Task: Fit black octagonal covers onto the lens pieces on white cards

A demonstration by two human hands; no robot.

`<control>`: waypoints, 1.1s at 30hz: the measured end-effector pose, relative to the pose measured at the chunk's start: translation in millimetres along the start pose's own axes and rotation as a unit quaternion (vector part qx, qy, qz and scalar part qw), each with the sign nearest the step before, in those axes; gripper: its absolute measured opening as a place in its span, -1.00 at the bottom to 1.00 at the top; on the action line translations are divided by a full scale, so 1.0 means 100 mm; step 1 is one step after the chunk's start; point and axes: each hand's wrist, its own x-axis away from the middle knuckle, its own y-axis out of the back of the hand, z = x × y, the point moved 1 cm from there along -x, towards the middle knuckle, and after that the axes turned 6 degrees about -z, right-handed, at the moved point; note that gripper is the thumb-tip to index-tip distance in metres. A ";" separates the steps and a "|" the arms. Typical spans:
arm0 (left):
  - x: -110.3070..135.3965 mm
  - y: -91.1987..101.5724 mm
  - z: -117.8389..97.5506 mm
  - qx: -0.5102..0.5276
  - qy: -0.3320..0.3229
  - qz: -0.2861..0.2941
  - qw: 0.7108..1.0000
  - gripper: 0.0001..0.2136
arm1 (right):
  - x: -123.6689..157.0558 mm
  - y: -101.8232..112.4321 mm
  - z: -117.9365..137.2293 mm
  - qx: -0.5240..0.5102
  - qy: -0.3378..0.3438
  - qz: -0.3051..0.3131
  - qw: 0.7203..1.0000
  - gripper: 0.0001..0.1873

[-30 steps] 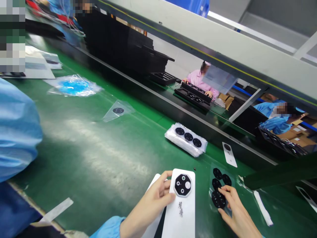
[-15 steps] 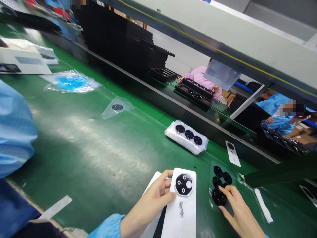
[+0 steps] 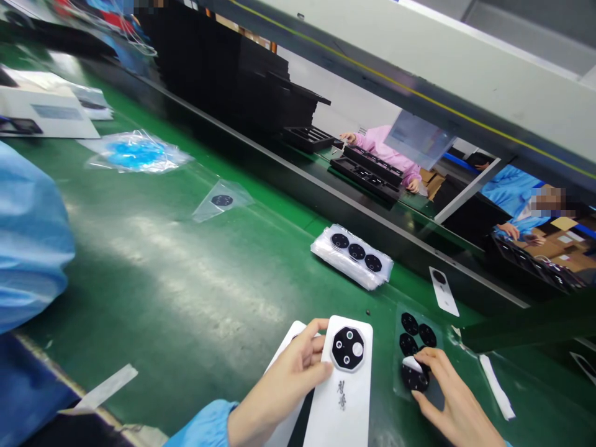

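Note:
A white phone back cover (image 3: 344,397) with a black octagonal camera module lies on the green belt (image 3: 186,279) at the bottom centre. My left hand (image 3: 284,388) grips its left edge, thumb on its face and fingers curled round it. A second white cover (image 3: 286,372) lies partly under it. To the right, a clear film sheet (image 3: 414,354) carries several round black lens stickers. My right hand (image 3: 449,397) rests on that sheet, fingertips pinching at one black sticker (image 3: 414,375) whose edge lifts pale.
A wrapped stack of sticker sheets (image 3: 352,256) lies further up the belt, with a white strip (image 3: 444,290) to its right. Loose plastic bags (image 3: 137,153) and a film piece (image 3: 221,200) lie at the left. A blue sleeve (image 3: 28,236) fills the left edge. Other workers sit beyond the black rail.
My right fingers have worked at one black sticker, and a pale edge now shows lifted at it. The left hand and the cover have stayed put; the view shifted slightly.

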 end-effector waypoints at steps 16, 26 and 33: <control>0.01 -0.11 0.04 0.014 0.012 0.019 1.000 -0.62 | -0.41 0.51 0.73 -0.081 0.030 -0.004 0.996 -0.63; 0.03 -0.19 0.10 -0.001 0.011 0.036 0.999 -0.63 | -0.55 0.41 1.17 -0.156 0.080 0.042 0.984 -0.60; 0.02 -0.21 0.14 0.004 0.005 0.048 0.999 -0.62 | -0.56 0.41 1.17 -0.157 0.079 0.054 0.983 -0.57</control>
